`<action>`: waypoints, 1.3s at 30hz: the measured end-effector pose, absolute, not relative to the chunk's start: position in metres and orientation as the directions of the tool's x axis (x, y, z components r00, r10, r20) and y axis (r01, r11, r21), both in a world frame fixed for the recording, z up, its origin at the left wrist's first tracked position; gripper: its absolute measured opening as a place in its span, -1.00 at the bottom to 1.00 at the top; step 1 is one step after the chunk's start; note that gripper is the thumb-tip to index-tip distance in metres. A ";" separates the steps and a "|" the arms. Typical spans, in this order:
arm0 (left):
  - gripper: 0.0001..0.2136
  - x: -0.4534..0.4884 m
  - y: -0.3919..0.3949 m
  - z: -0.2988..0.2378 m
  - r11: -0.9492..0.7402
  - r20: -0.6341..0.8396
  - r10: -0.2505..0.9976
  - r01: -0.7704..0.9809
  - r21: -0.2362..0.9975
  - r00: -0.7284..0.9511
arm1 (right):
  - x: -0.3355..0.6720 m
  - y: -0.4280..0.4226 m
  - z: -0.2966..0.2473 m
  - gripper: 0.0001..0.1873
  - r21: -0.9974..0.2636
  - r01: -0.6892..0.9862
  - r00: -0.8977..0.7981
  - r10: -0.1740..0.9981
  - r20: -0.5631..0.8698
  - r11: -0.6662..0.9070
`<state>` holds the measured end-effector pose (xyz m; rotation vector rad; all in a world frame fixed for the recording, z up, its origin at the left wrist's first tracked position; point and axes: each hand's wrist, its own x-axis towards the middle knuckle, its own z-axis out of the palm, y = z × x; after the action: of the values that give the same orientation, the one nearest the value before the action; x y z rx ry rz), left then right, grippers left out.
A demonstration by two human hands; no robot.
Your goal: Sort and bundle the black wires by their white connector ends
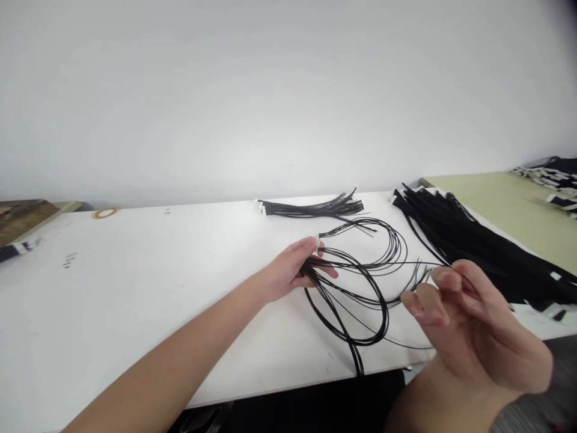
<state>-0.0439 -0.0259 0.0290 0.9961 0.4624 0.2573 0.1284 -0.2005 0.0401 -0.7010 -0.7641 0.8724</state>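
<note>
Right hand — fingers curled, thumb and forefinger pinching one thin black wire that runs across from the left hand. Left hand — nearly closed, gripping black wire bundle; loops spread between both hands over white table. Smaller cable bunch beyond left hand, black cable pile beyond right.

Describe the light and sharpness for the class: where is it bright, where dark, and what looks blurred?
In the head view, the wall is pale and softly lit, darkening at the upper right corner; in the head view, the left hand and wires look fairly crisp, but the right hand looks softer.
</note>
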 end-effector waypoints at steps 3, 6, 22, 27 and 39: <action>-0.68 -0.044 -0.027 0.029 0.502 -0.263 0.397 0.032 0.865 0.879 | 0.127 -0.192 0.036 -0.70 -0.756 -0.385 0.551 0.789 0.272 0.529; -0.68 -0.044 -0.027 0.030 0.518 -0.284 0.408 0.036 0.855 0.868 | 0.123 -0.183 0.036 -0.84 -0.762 -0.294 0.709 0.667 0.231 0.577; -0.71 -0.045 -0.029 0.030 0.649 -0.281 0.412 -0.062 0.758 0.867 | 0.100 -0.179 0.044 -0.87 -0.827 0.037 0.758 0.524 0.388 0.560; -0.72 -0.045 -0.029 0.032 0.658 -0.263 0.389 -0.067 0.750 0.883 | 0.093 -0.170 0.040 -0.92 -0.916 0.300 0.813 0.430 0.392 0.267; -0.70 -0.045 -0.030 0.035 0.650 -0.272 0.383 -0.048 0.758 0.883 | 0.091 -0.169 0.042 -0.88 -0.914 0.374 0.817 0.411 0.404 0.156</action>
<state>-0.0453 -0.0299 0.0347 0.8323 0.4352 0.2535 0.0907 -0.1685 0.0423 -1.4477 -0.6736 0.0294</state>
